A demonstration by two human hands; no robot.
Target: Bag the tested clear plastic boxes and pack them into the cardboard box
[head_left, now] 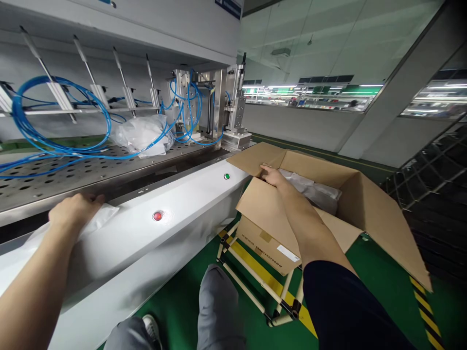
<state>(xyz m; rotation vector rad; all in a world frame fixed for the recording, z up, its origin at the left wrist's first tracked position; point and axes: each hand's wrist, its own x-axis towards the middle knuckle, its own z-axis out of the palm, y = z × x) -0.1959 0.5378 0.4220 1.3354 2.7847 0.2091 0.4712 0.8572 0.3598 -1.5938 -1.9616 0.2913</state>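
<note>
Head view looks down on both arms. The left hand [75, 211] lies on a white plastic sheet [97, 221] draped over the front of a white machine housing [127, 248], its fingers [95, 198] together and reaching toward the steel edge above; whether they are clamped on the sheet I cannot tell. The right hand [273, 176] is at an inner flap of an open cardboard box [350, 194], its fingers [267, 170] together on the flap's edge, though any grip cannot be made out. The box sits on a pale tube-frame cart [255, 279] on the green floor [178, 311], just beside the housing, with white-wrapped contents [314, 189] inside. A red button [157, 216] and a green indicator light [226, 176] are set into the housing. Behind it, a perforated steel worktop [54, 182] carries coiled blue pneumatic tubing [36, 129] and a clear plastic bag [142, 136].
</note>
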